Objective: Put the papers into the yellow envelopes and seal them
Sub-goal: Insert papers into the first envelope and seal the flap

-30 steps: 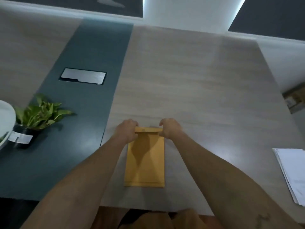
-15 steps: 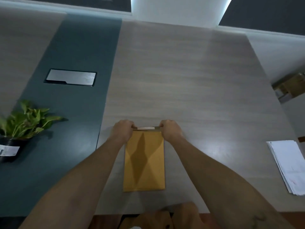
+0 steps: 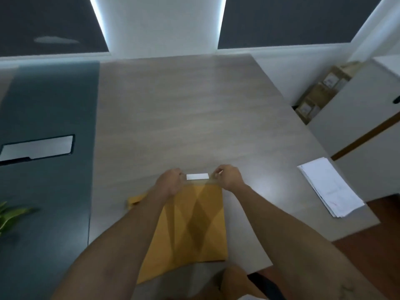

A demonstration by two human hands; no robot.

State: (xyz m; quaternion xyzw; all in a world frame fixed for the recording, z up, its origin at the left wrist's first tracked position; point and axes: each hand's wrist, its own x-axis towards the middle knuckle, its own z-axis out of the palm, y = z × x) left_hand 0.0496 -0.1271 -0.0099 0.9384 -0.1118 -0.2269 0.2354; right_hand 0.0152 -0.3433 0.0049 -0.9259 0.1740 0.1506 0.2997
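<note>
Sealing step, as I read it from the remote desk: a yellow envelope [image 3: 194, 224] lies flat on the worktop [image 3: 184, 115]. It runs lengthwise away from me, with its near end at the front edge and its mouth at the far end.

Both hands are at that mouth. The left hand [image 3: 170, 182] curls over the left corner and the right hand [image 3: 228, 177] over the right. Each seems to be pinching the flap edge, though the fingertips are hidden behind the knuckles.

Between the hands, a short white strip [image 3: 197, 176] shows just past the mouth. I cannot tell whether it is the liner over the flap's glue or the top edge of a sheet.

The flap looks held but not yet folded down. In my judgement, the next move calls for turning it squarely over the mouth and pressing along its full width, so it bonds without a crease.

I cannot see what the envelope holds, because its paper is opaque. A second yellow piece [image 3: 135, 200] shows from under the left forearm and may be another envelope.

A stack of white papers [image 3: 331, 189] lies well apart on the right, near the worktop's corner. At the left are a metal hatch [image 3: 37, 148], set in a dark strip, and some plant leaves [image 3: 13, 213].
</note>
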